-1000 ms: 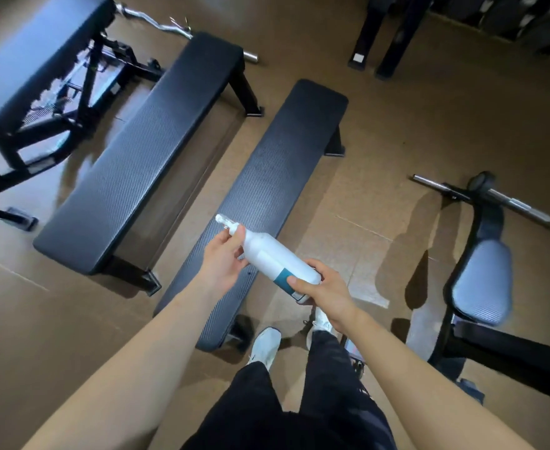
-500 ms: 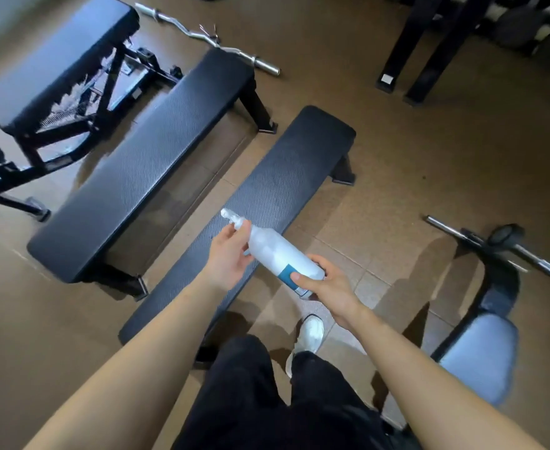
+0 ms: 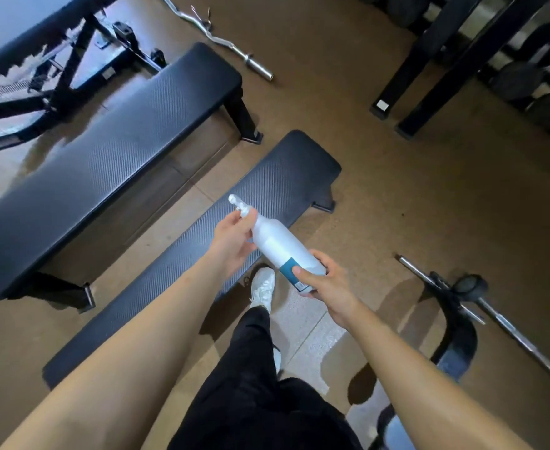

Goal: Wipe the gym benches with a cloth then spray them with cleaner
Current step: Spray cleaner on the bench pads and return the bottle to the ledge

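A white spray bottle (image 3: 278,243) with a teal label lies tilted between my hands, nozzle pointing up and left. My right hand (image 3: 327,282) grips its base. My left hand (image 3: 233,241) holds its neck just below the spray head. The bottle hovers over the right edge of the near flat black bench (image 3: 267,190), which runs diagonally from lower left to upper right. A second flat black bench (image 3: 104,157) lies parallel to its left. No cloth is in view.
An adjustable bench frame (image 3: 40,76) stands at the upper left. A curl bar (image 3: 221,40) lies on the brown floor beyond the benches. Black rack legs (image 3: 429,92) rise at the upper right. Another barbell (image 3: 494,319) and padded seat sit at the right. My legs and white shoe (image 3: 262,285) are beside the near bench.
The view has shifted forward along the near bench, so the benches sit lower in the frame. Both hands keep their hold on the bottle; my foot has stepped forward.
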{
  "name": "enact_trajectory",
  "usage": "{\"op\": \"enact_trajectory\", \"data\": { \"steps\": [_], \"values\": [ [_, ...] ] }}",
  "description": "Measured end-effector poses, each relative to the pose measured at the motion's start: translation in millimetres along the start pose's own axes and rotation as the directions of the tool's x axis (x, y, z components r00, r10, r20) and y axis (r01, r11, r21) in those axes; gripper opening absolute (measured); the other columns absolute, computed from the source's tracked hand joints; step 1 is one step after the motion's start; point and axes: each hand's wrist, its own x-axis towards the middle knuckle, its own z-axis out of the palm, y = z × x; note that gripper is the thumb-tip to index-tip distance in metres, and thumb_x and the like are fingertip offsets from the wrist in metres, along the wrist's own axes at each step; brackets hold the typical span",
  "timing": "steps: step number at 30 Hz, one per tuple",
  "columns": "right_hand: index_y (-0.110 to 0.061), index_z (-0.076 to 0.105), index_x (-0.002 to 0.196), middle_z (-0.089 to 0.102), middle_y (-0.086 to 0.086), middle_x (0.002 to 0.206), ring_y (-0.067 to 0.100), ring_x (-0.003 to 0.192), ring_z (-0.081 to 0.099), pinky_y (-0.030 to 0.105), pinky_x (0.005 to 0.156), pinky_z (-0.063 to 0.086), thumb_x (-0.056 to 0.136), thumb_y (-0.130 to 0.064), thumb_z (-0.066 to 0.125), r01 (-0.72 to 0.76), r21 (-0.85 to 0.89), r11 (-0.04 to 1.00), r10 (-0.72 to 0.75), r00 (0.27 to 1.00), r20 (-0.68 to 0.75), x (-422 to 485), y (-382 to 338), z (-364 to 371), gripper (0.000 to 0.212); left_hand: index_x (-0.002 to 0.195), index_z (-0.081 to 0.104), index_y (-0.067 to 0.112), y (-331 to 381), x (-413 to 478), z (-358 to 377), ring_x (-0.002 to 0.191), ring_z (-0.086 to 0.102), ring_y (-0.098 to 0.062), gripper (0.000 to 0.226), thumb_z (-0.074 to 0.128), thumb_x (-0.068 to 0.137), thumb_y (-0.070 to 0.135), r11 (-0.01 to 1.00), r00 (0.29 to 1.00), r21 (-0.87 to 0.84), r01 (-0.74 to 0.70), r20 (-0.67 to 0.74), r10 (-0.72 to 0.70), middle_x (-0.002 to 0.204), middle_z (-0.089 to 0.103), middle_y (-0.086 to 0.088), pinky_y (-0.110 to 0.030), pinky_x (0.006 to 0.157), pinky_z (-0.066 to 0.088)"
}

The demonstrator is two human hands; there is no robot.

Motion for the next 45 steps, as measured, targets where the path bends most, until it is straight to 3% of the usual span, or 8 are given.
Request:
{"op": "enact_trajectory", "data": {
  "steps": [5, 11, 15, 20, 24, 30, 39, 45],
  "values": [
    [-0.035, 0.064, 0.117, 0.062, 0.003, 0.123, 0.024, 0.108, 0.067, 0.045, 0.087, 0.062, 0.079, -0.026, 0.086, -0.036, -0.034, 0.999, 0.034, 0.998, -0.045, 48, -36, -21, 0.045, 0.117, 0.064, 0.012, 24, 53, 30, 0.105, 0.067, -0.024, 0.023, 0.064, 0.100, 0.027, 1.000, 0.999, -0.009, 0.027, 0.023, -0.027, 0.111, 0.069, -0.007, -0.044, 0.096, 0.058],
    [-0.035, 0.061, 0.116, 0.060, 0.004, 0.122, 0.023, 0.108, 0.065, 0.030, 0.076, 0.060, 0.083, -0.027, 0.083, -0.033, -0.034, 0.999, 0.033, 0.999, -0.026, 77, -66, -46, 0.040, 0.134, 0.055, 0.013, 43, 92, 65, 0.106, 0.068, -0.023, 0.036, 0.063, 0.100, 0.022, 0.998, 0.997, -0.032, 0.061, 0.053, -0.059, 0.121, 0.066, -0.007, -0.045, 0.096, 0.058],
    [-0.033, 0.060, 0.119, 0.059, 0.006, 0.123, 0.024, 0.109, 0.064, 0.033, 0.078, 0.062, 0.082, -0.027, 0.084, -0.034, -0.043, 0.999, 0.033, 0.999, -0.022, 96, -79, -70, 0.045, 0.128, 0.060, 0.007, 45, 108, 92, 0.102, 0.067, -0.025, 0.035, 0.063, 0.101, 0.027, 0.998, 0.998, -0.004, 0.062, 0.005, -0.062, 0.115, 0.066, -0.011, -0.036, 0.080, 0.061],
    [-0.031, 0.054, 0.126, 0.056, 0.003, 0.126, 0.022, 0.114, 0.061, 0.036, 0.085, 0.062, 0.087, -0.026, 0.079, -0.036, -0.063, 0.997, 0.039, 0.998, 0.045, 115, -91, -103, 0.047, 0.129, 0.060, 0.009, 42, 116, 123, 0.108, 0.067, -0.029, 0.037, 0.064, 0.099, 0.030, 0.999, 0.999, 0.026, 0.022, -0.046, -0.021, 0.118, 0.066, -0.012, -0.044, 0.093, 0.060],
    [-0.029, 0.055, 0.129, 0.057, 0.001, 0.125, 0.021, 0.116, 0.059, 0.040, 0.088, 0.062, 0.085, -0.031, 0.081, 0.002, -0.126, 0.992, 0.012, 0.994, 0.108, 125, -94, -136, 0.052, 0.138, 0.052, 0.015, 35, 111, 151, 0.112, 0.066, -0.029, 0.041, 0.063, 0.100, 0.028, 1.000, 0.998, -0.029, 0.012, -0.061, -0.014, 0.125, 0.062, -0.012, -0.048, 0.096, 0.058],
    [-0.033, 0.063, 0.122, 0.061, 0.003, 0.121, 0.024, 0.113, 0.062, 0.044, 0.083, 0.063, 0.066, -0.052, 0.085, 0.039, -0.239, 0.970, 0.019, 0.972, 0.235, 138, -103, -177, 0.063, 0.118, 0.061, 0.008, 13, 92, 172, 0.105, 0.064, -0.026, 0.026, 0.058, 0.103, 0.029, 0.995, 0.978, -0.091, -0.049, -0.206, 0.029, 0.113, 0.063, -0.012, -0.041, 0.090, 0.059],
    [-0.026, 0.060, 0.126, 0.060, 0.003, 0.118, 0.020, 0.112, 0.062, 0.031, 0.081, 0.062, 0.081, -0.035, 0.084, 0.160, -0.401, 0.902, 0.069, 0.863, 0.500, 115, -102, -144, 0.051, 0.121, 0.053, 0.006, -31, 14, 129, 0.053, 0.061, -0.006, 0.019, 0.054, 0.105, 0.018, 0.910, 0.901, -0.347, -0.227, -0.431, 0.061, 0.065, 0.062, 0.002, -0.023, 0.049, 0.051],
    [-0.030, 0.058, 0.126, 0.059, -0.006, 0.118, 0.016, 0.109, 0.061, 0.022, 0.076, 0.061, 0.085, -0.032, 0.080, 0.229, -0.516, 0.825, 0.135, 0.807, 0.575, 75, -91, -77, 0.046, 0.121, 0.058, 0.009, -56, -49, 60, 0.081, 0.072, -0.013, 0.023, 0.058, 0.103, 0.024, 0.844, 0.852, -0.424, -0.329, -0.519, 0.071, 0.090, 0.072, -0.002, -0.031, 0.069, 0.061]
  ]
}}
